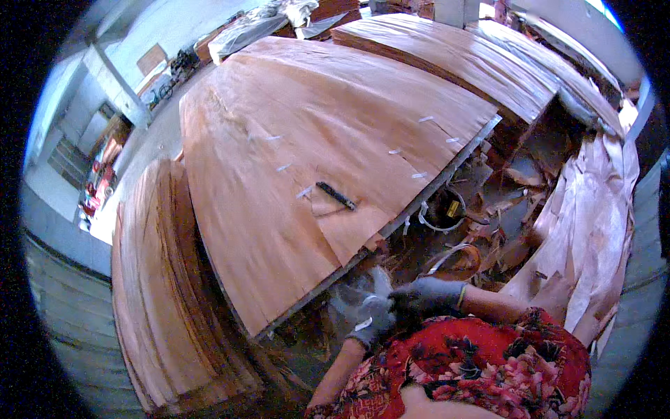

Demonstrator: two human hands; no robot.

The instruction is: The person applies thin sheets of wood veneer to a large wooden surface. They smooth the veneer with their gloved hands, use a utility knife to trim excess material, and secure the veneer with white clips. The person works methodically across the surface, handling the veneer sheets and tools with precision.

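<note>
My left hand [371, 311], in a grey glove, is in front of the near edge of a large wood veneer sheet [279, 230]. Its fingers are smeared by motion, and a white strip [363, 324] shows on the glove. My right hand [427, 294], also gloved in grey, meets it from the right with its dark fingertips drawn together at the left glove. What they pinch, if anything, is too small to make out. On the sheet lies a black utility knife [336, 195], beside a cut patch of veneer [349, 227]. Short white tape pieces [283, 167] dot the surface.
A stack of veneer strips [157, 279] stands left of the sheet. More veneer piles [447, 52] rise behind, and pale sheets [593, 202] hang at the right. Torn scraps [513, 202] and a white ring with a yellow piece [441, 214] lie past the sheet's right edge.
</note>
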